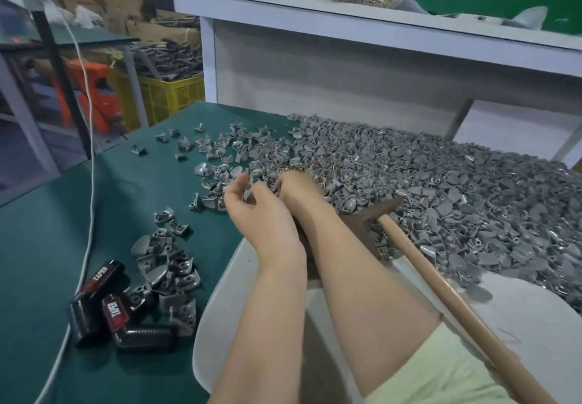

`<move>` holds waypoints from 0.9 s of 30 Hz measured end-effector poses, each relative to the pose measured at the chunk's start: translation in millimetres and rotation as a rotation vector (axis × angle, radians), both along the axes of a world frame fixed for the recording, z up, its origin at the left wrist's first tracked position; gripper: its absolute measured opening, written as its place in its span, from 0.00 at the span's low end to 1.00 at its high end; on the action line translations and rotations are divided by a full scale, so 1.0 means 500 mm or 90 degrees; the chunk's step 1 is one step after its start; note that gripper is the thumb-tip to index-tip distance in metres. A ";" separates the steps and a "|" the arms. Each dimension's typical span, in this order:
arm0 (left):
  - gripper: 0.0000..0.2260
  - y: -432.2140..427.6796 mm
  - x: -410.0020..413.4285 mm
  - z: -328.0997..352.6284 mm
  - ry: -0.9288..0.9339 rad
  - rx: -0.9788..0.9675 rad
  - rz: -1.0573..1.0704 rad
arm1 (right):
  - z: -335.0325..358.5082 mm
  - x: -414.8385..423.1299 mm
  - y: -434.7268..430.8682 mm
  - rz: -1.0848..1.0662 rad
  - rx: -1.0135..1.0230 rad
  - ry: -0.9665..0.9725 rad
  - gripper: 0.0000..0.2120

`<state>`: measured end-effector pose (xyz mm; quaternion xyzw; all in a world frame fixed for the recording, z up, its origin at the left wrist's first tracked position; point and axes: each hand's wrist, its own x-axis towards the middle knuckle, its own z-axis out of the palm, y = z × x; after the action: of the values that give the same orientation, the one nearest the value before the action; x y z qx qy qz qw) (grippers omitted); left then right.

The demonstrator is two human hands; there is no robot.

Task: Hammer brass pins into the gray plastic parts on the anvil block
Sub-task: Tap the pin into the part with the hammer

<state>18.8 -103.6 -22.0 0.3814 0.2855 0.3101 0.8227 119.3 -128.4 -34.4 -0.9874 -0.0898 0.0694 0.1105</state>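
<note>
Beware dislodging the unheld hammer resting on the gray plastic parts, with left hand loosely curled and right hand curled into the pile, contents indiscernible.

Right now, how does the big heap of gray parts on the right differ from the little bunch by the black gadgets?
The big heap covers the right side of the green mat, piled thick; the little bunch holds far fewer. The heap reaches the hammer head; the bunch lies against the black gadgets. Both are gray plastic parts on that mat.
</note>
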 end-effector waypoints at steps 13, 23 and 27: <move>0.11 -0.015 0.000 0.002 -0.018 0.029 -0.028 | 0.007 -0.013 -0.028 -0.027 0.024 -0.044 0.09; 0.11 -0.022 0.000 -0.002 -0.047 0.053 -0.034 | 0.001 -0.010 -0.054 -0.084 0.193 -0.133 0.09; 0.11 -0.019 -0.002 0.002 -0.043 0.053 -0.032 | 0.008 -0.012 -0.064 -0.010 0.145 -0.084 0.18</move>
<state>18.0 -113.3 -20.8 0.4115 0.2345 0.3135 0.8230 113.3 -160.5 -30.3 -0.9716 -0.0967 -0.0068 0.2160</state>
